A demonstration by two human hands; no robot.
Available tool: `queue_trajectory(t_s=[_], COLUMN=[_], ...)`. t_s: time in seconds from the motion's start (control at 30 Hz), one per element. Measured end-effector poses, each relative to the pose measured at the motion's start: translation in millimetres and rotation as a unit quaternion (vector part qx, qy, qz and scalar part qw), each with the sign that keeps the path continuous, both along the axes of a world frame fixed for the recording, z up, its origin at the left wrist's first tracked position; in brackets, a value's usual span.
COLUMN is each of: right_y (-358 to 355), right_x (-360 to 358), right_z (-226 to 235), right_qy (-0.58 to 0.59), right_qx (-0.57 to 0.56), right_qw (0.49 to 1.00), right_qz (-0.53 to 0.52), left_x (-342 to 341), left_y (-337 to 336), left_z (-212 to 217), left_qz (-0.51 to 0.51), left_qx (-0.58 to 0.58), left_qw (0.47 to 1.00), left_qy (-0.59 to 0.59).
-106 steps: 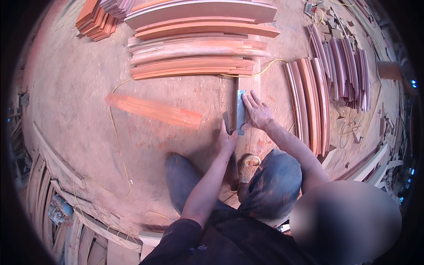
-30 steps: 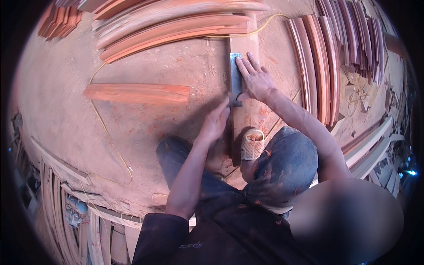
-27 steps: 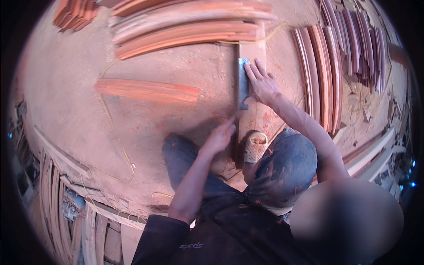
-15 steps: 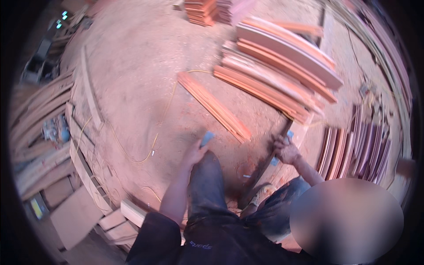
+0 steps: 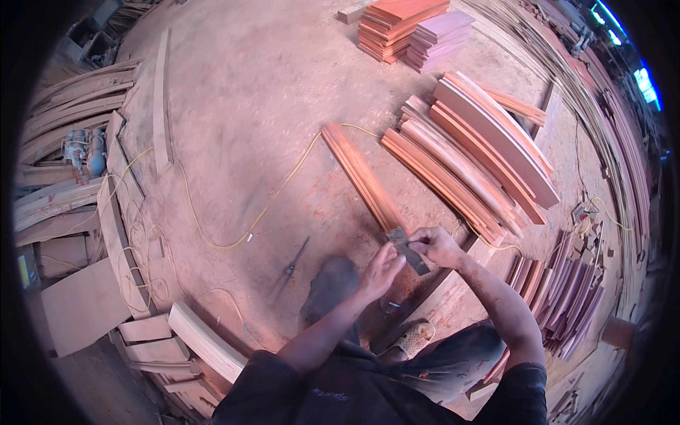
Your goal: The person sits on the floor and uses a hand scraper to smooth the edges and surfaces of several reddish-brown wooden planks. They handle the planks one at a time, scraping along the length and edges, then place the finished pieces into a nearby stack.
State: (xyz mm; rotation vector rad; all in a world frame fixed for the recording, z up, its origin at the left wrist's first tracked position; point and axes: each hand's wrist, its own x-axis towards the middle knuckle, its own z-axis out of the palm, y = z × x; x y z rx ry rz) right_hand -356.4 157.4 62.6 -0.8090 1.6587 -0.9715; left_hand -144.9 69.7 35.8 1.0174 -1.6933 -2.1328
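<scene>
Across a dusty workshop floor (image 5: 234, 106), work looks well under way though not complete: stacked curved boards (image 5: 467, 156) in reddish wood lie in arcs ahead of a crouching person, with purplish wooden strips (image 5: 559, 301) bundled on the right. Whether those boards are finished, or how much remains, cannot be told from here. A single reddish board (image 5: 363, 178) lies apart on the floor, its near end running toward the hands, and a pale plank (image 5: 448, 292) stretches beside the person's foot. Between the hands, above the floor and beside that near end, is the piece being handled: a dark, flat, narrow slab (image 5: 415, 261), straight-edged, tilted, its face dull and apparently scuffed. The right hand (image 5: 435, 246) pinches its upper edge between thumb and fingers; the left hand (image 5: 382, 270), fingers curled, sits against its other side, its hold impossible to confirm. A slim, pointed tool (image 5: 289, 270) lies off to the left, partly blurred.
</scene>
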Motion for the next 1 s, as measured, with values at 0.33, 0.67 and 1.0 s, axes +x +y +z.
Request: queue_trajectory(t_s=[0.33, 0.67, 1.0], right_y=[-54, 12, -15], right_x=[48, 98, 49], right_z=[-81, -167, -107], right_qy=[-0.008, 0.014, 0.268], right_qx=[-0.01, 0.072, 0.303], right_qw=[0.973, 0.913, 0.901], right_qz=[-0.229, -0.402, -0.157], left_x=[4, 104, 131], left_y=[-91, -155, -149], left_z=[-23, -43, -23], left_qz=[0.156, -0.171, -0.38], left_qx=[0.005, -0.192, -0.398], left_qw=[0.987, 0.927, 0.764], left_qy=[-0.025, -0.272, -0.338])
